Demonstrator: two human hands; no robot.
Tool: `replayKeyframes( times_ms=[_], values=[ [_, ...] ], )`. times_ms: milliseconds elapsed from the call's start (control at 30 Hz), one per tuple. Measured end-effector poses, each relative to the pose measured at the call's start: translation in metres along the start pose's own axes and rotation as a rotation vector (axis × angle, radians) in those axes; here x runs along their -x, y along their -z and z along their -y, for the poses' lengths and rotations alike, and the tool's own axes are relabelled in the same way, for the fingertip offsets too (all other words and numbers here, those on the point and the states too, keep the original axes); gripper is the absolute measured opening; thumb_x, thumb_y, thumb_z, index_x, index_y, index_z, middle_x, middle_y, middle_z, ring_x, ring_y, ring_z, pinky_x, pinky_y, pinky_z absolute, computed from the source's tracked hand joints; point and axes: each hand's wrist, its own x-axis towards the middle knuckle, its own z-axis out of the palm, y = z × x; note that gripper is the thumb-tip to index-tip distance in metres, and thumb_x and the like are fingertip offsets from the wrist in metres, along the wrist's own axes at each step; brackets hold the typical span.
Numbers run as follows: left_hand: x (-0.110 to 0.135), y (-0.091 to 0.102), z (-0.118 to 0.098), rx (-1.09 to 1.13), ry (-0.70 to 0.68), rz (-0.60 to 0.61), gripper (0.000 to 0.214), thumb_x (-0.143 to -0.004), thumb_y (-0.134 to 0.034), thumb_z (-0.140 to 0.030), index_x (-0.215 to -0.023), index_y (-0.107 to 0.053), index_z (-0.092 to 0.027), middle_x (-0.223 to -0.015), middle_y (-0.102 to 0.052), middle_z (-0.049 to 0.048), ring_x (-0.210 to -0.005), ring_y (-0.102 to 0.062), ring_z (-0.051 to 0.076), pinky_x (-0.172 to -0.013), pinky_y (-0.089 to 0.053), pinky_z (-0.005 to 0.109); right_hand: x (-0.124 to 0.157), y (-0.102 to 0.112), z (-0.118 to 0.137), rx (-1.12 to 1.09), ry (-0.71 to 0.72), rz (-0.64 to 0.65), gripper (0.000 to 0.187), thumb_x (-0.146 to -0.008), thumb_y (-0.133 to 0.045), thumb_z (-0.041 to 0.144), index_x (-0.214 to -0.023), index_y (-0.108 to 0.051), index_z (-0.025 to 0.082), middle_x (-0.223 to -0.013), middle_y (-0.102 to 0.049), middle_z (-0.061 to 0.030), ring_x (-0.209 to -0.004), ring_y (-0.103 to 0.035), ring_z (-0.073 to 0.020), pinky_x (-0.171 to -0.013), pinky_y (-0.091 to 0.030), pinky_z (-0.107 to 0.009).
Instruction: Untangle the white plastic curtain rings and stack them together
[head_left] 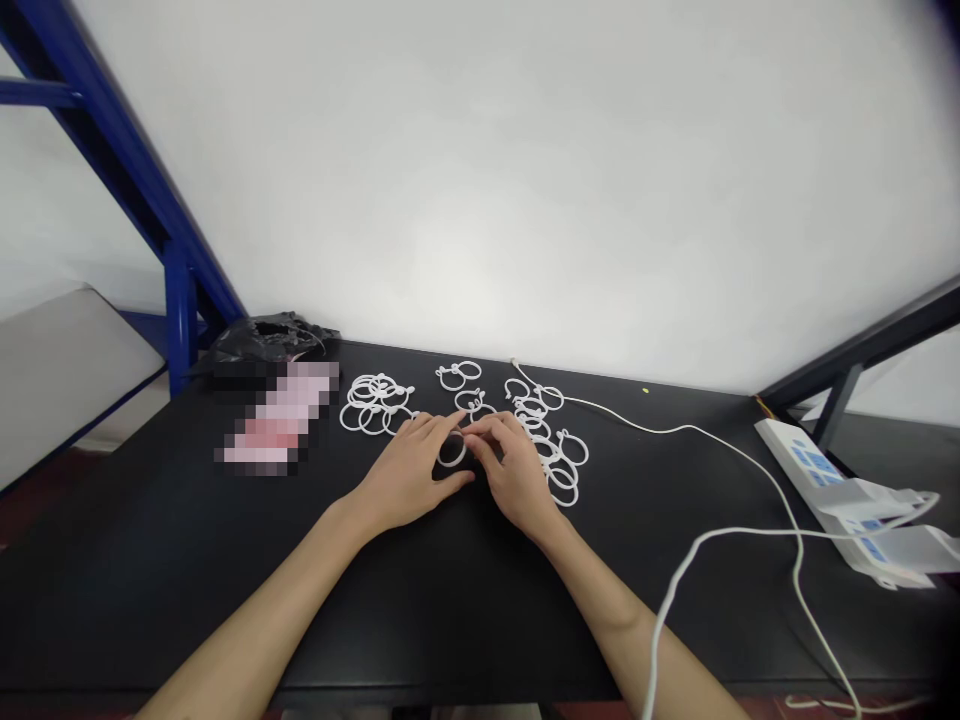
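A white curtain ring [452, 465] with a thin round band is between my two hands, near the middle of the black table. My left hand [405, 465] curves round its left side, the forefinger touching its top and the thumb stretched out below. At its upper right, my right hand [517, 470] pinches the ring between thumb and fingertips; the small part there is covered. More white rings with little eyelets lie about: a heap of rings [375, 420] left of my hands, a few rings [452, 381] behind them, and a spread of rings [564, 487] beside my right hand.
A crumpled black plastic bag [262, 338] lies at the back left, near a blurred pink item [292, 410]. To the right is a white power strip [802, 465] with plugs. A white cable [720, 535] loops over the table's right side. A wall stands behind.
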Motion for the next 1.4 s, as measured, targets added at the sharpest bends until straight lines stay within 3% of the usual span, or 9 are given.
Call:
replayKeyframes(
  times_ms=[167,433,767,900,1000,1067,1233,1400],
  values=[
    [-0.002,0.002,-0.004,0.006,0.03,-0.021,0.044,-0.093,-0.052,-0.038,-0.134,-0.049,-0.02,-0.126,-0.061,0.0085,-0.116,-0.053,0.027,-0.103,-0.041,0.047,0.0,-0.002,-0.003,0.04,0.062,-0.016,0.009,-0.092,-0.056,0.02,-0.093,-0.065,0.022,-0.093,-0.067,-0.003,-0.086,-0.063,-0.0165,-0.081,-0.052,-0.032],
    [-0.004,0.003,-0.001,0.025,0.054,-0.032,0.035,-0.09,-0.061,-0.035,-0.121,-0.055,-0.021,-0.118,-0.063,0.0063,-0.111,-0.054,0.026,-0.101,-0.042,0.046,0.003,-0.003,-0.002,0.088,0.136,0.021,0.024,-0.094,-0.051,0.017,-0.114,-0.063,0.023,-0.103,-0.064,-0.0053,-0.088,-0.063,-0.0157,-0.083,-0.053,-0.032],
    [-0.004,0.005,-0.001,0.01,0.013,-0.078,0.033,-0.091,-0.057,-0.038,-0.12,-0.057,-0.021,-0.116,-0.065,0.0062,-0.11,-0.056,0.025,-0.103,-0.042,0.047,0.002,-0.005,-0.007,0.155,0.121,-0.04,0.015,-0.094,-0.053,0.018,-0.099,-0.067,0.021,-0.089,-0.064,-0.0028,-0.077,-0.062,-0.0142,-0.072,-0.054,-0.028],
    [-0.006,0.008,0.004,-0.102,0.039,-0.123,0.036,-0.092,-0.056,-0.038,-0.122,-0.058,-0.019,-0.115,-0.066,0.0073,-0.111,-0.055,0.026,-0.103,-0.041,0.047,0.0,-0.009,-0.015,0.369,0.233,-0.06,0.025,-0.096,-0.05,0.02,-0.117,-0.062,0.018,-0.108,-0.066,-0.009,-0.1,-0.062,-0.0209,-0.091,-0.053,-0.037],
    [-0.008,0.012,0.015,-0.251,0.119,-0.247,0.041,-0.093,-0.053,-0.037,-0.128,-0.057,-0.016,-0.12,-0.065,0.0102,-0.116,-0.051,0.03,-0.101,-0.041,0.048,-0.003,-0.011,-0.025,0.644,0.296,-0.068,0.037,-0.095,-0.05,0.019,-0.131,-0.055,0.013,-0.131,-0.059,-0.0142,-0.128,-0.047,-0.0305,-0.107,-0.042,-0.048],
    [-0.009,0.014,0.024,-0.338,0.18,-0.304,0.042,-0.094,-0.051,-0.035,-0.131,-0.056,-0.016,-0.126,-0.063,0.0111,-0.117,-0.05,0.032,-0.099,-0.042,0.048,-0.005,-0.011,-0.03,0.77,0.306,-0.04,0.038,-0.095,-0.049,0.017,-0.132,-0.055,0.013,-0.137,-0.057,-0.013,-0.135,-0.039,-0.0335,-0.11,-0.038,-0.052],
    [-0.008,0.017,0.035,-0.436,0.254,-0.336,0.044,-0.093,-0.05,-0.029,-0.134,-0.054,-0.014,-0.135,-0.058,0.0122,-0.121,-0.046,0.036,-0.095,-0.043,0.05,-0.006,-0.01,-0.032,0.844,0.282,0.011,0.029,-0.094,-0.053,0.015,-0.121,-0.062,0.017,-0.117,-0.067,-0.0093,-0.114,-0.053,-0.029,-0.1,-0.046,-0.046],
    [-0.007,0.014,0.029,-0.379,0.181,-0.35,0.035,-0.093,-0.051,-0.028,-0.124,-0.061,-0.016,-0.124,-0.064,0.0106,-0.115,-0.048,0.032,-0.096,-0.043,0.05,-0.006,-0.01,-0.026,0.871,0.259,0.005,0.011,-0.093,-0.057,0.02,-0.095,-0.066,0.017,-0.101,-0.065,-0.0096,-0.097,-0.054,-0.0255,-0.088,-0.049,-0.041]
  ],
)
